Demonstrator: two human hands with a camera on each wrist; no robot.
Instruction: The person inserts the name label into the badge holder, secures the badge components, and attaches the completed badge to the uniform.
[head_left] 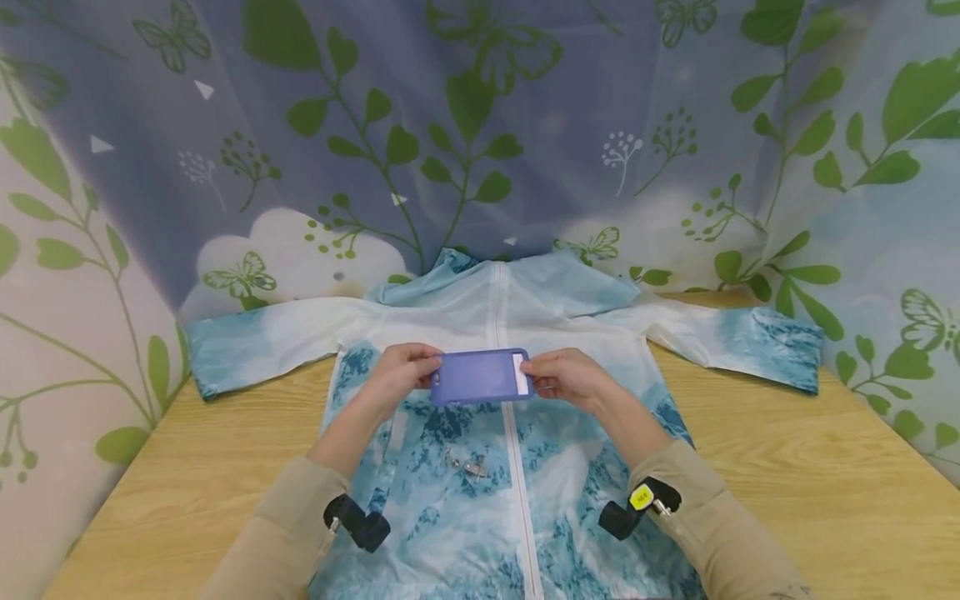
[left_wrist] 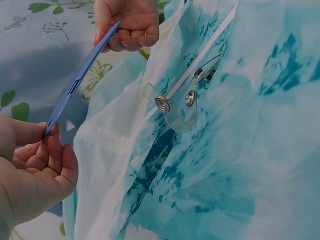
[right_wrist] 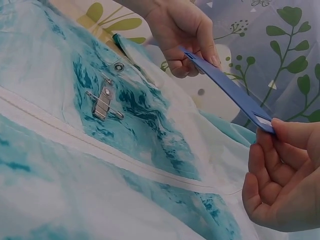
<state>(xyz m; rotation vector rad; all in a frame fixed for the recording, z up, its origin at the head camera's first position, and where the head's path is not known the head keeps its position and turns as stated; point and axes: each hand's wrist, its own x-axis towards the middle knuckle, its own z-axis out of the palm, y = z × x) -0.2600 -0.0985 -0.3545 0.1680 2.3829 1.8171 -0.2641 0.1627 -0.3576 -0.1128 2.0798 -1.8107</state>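
Observation:
A blue-purple badge holder [head_left: 476, 377] is stretched level between both hands above a jacket [head_left: 450, 500]. My left hand [head_left: 400, 373] pinches its left end between thumb and fingers. At the other end my right hand [head_left: 567, 375] pinches it, beside a white strip [head_left: 520, 373] that looks like a card inside. Seen edge-on in the left wrist view, the holder [left_wrist: 75, 82] looks thin and slightly bowed. Below it a metal badge clip [right_wrist: 102, 104] with a clear snap strap [left_wrist: 175, 112] lies on the jacket, touched by neither hand.
The blue-and-white jacket lies spread with its sleeves [head_left: 757, 337] out to both sides and a zip [head_left: 517, 475] down its middle. Under it is a wooden table [head_left: 825, 467]. A leaf-patterned curtain [head_left: 525, 125] stands behind and at the sides.

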